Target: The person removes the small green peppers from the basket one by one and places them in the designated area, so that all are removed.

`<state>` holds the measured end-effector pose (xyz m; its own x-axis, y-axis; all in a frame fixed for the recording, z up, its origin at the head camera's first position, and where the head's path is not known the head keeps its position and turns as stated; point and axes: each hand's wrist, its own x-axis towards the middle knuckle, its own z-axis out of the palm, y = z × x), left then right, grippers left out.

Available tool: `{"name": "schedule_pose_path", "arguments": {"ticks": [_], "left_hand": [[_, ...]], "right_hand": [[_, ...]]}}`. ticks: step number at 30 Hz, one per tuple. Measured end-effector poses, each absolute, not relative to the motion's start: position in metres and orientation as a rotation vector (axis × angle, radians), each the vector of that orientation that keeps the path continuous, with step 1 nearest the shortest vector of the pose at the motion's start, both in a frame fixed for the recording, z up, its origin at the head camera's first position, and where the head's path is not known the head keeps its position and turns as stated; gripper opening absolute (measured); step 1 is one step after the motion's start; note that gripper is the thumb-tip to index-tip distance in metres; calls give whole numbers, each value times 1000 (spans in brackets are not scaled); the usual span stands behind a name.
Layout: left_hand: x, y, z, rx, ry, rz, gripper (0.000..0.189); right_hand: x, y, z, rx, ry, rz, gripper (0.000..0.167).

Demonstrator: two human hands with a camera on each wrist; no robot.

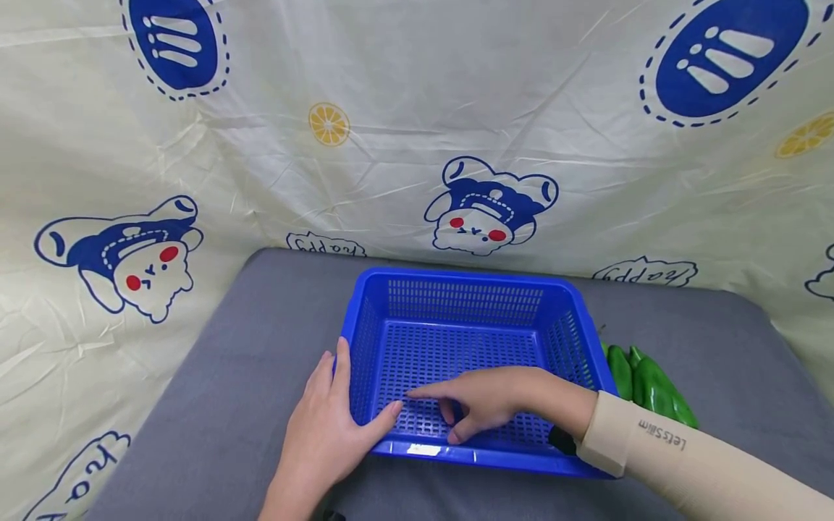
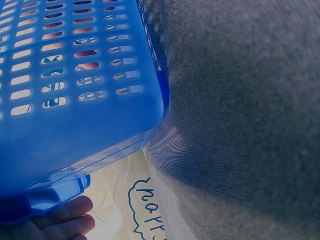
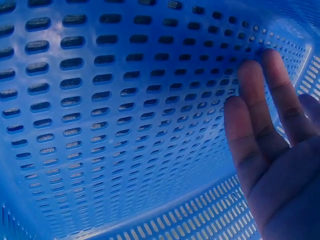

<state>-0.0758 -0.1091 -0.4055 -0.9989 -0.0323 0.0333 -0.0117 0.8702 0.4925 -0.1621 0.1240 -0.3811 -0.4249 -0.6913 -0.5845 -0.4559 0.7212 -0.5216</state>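
A blue plastic basket [image 1: 449, 347] with slotted walls and floor stands on the grey surface. At its near left corner is my left hand [image 1: 329, 427], the fingers lying straight along the left rim and the thumb reaching over the front rim. In the left wrist view, fingertips [image 2: 75, 215] show beside the rim, below the slotted wall. My right hand [image 1: 485, 398] is inside the basket, its index finger stretched out to the left above the floor. The right wrist view shows its fingers [image 3: 255, 100] slightly bent and holding nothing; whether they touch the floor is unclear.
Several green peppers [image 1: 654, 383] lie right of the basket, partly hidden by its wall and the right sleeve [image 1: 691, 449]. A printed light-coloured sheet [image 1: 378, 181] hangs behind and to the left of the grey padded surface [image 1: 260, 333].
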Motion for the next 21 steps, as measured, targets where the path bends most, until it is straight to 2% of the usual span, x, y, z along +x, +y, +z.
{"name": "schedule_pose_path", "arguments": {"ticks": [4,15,21], "left_hand": [[-77,-109,-405,26,-3007,-797,112],[-78,-110,-400,42,-3040,-811,112],[-76,-111,-401,40,-3059,-828,111]], "right_hand": [[-167,129,-379,-895,2147,-317,66],[-182,139,-356,-935,2579,-416,40],[-189,148,-342,-801,2877,-596,44]]}}
